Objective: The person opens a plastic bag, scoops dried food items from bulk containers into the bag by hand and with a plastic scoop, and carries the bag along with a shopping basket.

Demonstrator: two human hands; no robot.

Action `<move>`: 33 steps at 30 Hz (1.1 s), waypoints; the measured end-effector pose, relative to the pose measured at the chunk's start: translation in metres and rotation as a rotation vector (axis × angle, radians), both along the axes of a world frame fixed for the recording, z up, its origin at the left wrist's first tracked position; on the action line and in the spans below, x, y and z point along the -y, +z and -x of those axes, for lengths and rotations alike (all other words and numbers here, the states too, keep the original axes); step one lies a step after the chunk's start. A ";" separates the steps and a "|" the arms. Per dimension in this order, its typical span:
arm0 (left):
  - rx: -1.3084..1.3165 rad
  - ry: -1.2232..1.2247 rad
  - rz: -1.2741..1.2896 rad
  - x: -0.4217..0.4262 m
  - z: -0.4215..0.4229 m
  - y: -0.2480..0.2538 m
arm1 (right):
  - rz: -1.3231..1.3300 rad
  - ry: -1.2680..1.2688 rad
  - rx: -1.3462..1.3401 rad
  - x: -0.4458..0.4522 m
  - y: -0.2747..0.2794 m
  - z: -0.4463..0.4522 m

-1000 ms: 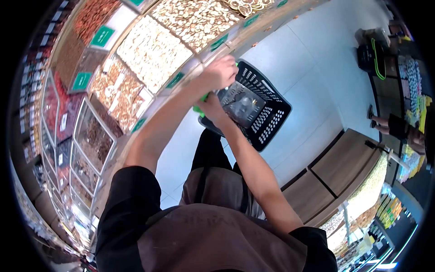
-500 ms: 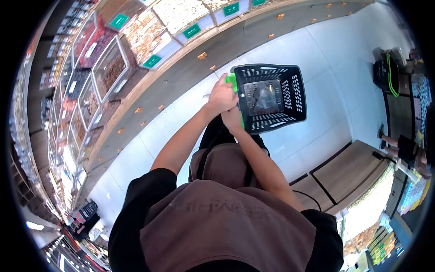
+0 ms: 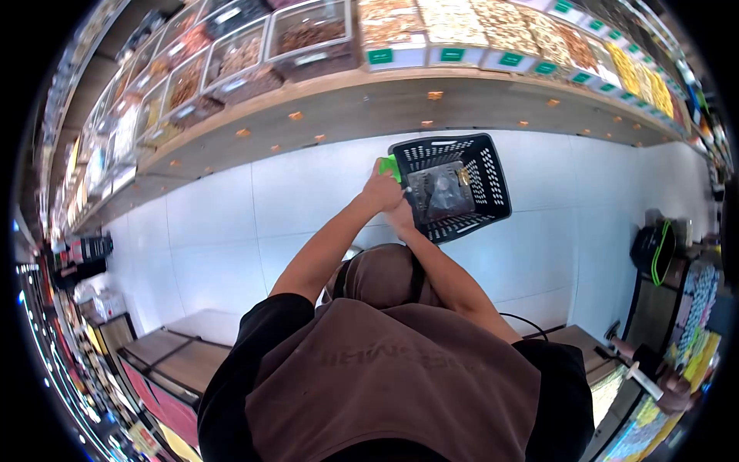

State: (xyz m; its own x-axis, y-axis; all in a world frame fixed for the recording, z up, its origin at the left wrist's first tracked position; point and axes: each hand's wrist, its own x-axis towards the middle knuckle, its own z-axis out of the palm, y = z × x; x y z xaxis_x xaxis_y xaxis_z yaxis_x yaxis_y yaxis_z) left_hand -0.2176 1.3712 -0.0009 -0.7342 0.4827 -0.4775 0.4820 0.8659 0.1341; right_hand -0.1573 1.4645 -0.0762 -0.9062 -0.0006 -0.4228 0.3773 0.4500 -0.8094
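Change: against half a second ago, your view has swung round so the counter (image 3: 346,114) runs across ahead instead of slanting; your left hand (image 3: 382,191) remains clenched on the green handle (image 3: 392,166), so I judge the hold on the load undisturbed. Right hand (image 3: 401,215): just beside the left, fingers hidden; cannot tell if it grasps. Right of both: black basket (image 3: 493,175), before the counter, over pale floor (image 3: 546,239); contact underneath unclear. Mouth faces up toward you, handle end points left. Long axis reads roughly left-right; lens skew leaves that uncertain. Inside: clear, glossy item (image 3: 444,194).
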 end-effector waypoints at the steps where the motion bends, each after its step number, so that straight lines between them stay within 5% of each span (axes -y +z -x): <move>1: 0.006 0.007 0.043 0.028 -0.014 0.001 | 0.000 0.110 0.000 0.024 -0.003 -0.010; 6: -0.113 0.165 0.038 0.166 -0.134 -0.021 | 0.017 0.519 0.000 0.132 0.032 -0.087; 13: -0.057 0.591 0.081 0.281 -0.276 0.005 | 0.357 1.148 0.007 0.257 -0.032 -0.161; 16: 0.005 0.843 -0.010 0.304 -0.317 -0.002 | 0.139 1.392 -0.010 0.284 -0.012 -0.167; 20: -0.071 0.927 -0.369 0.314 -0.339 -0.006 | -0.149 1.595 -0.094 0.292 0.018 -0.133; 27: 0.020 0.910 -0.462 0.325 -0.286 -0.087 | -0.596 1.788 -0.406 0.304 0.072 -0.025; 33: -0.002 1.191 -0.595 0.381 -0.234 -0.066 | -0.519 1.949 -0.586 0.404 0.071 0.043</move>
